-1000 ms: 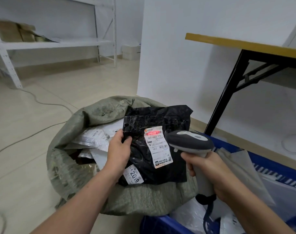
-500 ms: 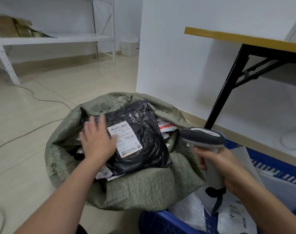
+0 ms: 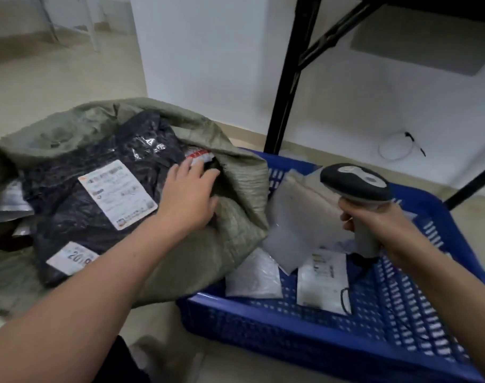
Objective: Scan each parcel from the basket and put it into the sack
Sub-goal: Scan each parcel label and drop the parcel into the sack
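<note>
Head: blk parcel (image 3: pixel 67 205) in sack (image 3: pixel 236 197), sticker (image 3: pixel 70 257) "201…"; R grip (image 3: pixel 379 226) holds scanner (image 3: pixel 354 183).

I get soft, even indoor light, moderately bright, with no hard beam. The white wall (image 3: pixel 208 51) at upper centre reads pale blue-grey, and it turns dimmer at the upper right, beside the black table leg (image 3: pixel 285 78). Small glare patches sit on the glossy wrap of the black parcel (image 3: pixel 78 205), and a faint sheen shows on the scanner (image 3: pixel 356 186). The label (image 3: pixel 117 193) is smeared and I cannot read its print. Straight lines bow toward the frame edges. The upper left corner is soft.
</note>
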